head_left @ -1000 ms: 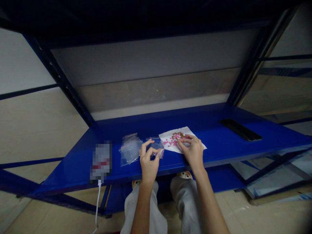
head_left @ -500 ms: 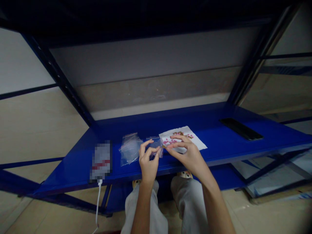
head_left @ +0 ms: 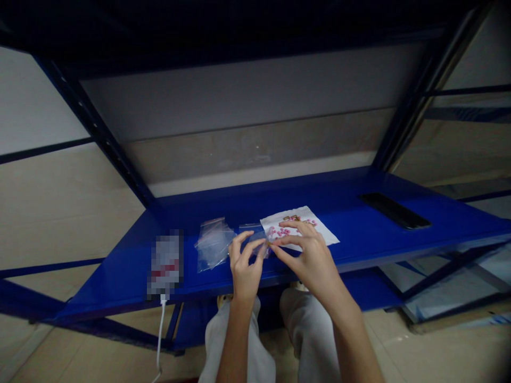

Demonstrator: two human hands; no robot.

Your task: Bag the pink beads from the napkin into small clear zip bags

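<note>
My left hand (head_left: 245,271) pinches a small clear plastic bag (head_left: 260,235) between thumb and forefinger, above the front part of a blue shelf. At the bag's right edge, the thumb and forefinger of my right hand (head_left: 313,255) close on a small brownish-yellow capsule (head_left: 269,243). Whether the capsule is inside the bag's mouth I cannot tell. Under and behind my right fingers lies a white sheet of paper (head_left: 327,235) bearing several pink tablets (head_left: 283,232) and several brown capsules (head_left: 294,218). My right hand partly covers them.
More clear bags (head_left: 213,246) lie loosely stacked left of my left hand. Farther left is a pixelated device (head_left: 164,266) with a white cable (head_left: 160,330) hanging over the edge. A black phone (head_left: 395,210) rests on the right of the blue shelf (head_left: 351,194), and blue uprights frame it.
My right hand has moved slightly left and down, bringing the capsule against the bag's edge. My left hand has shifted slightly right with the bag.
</note>
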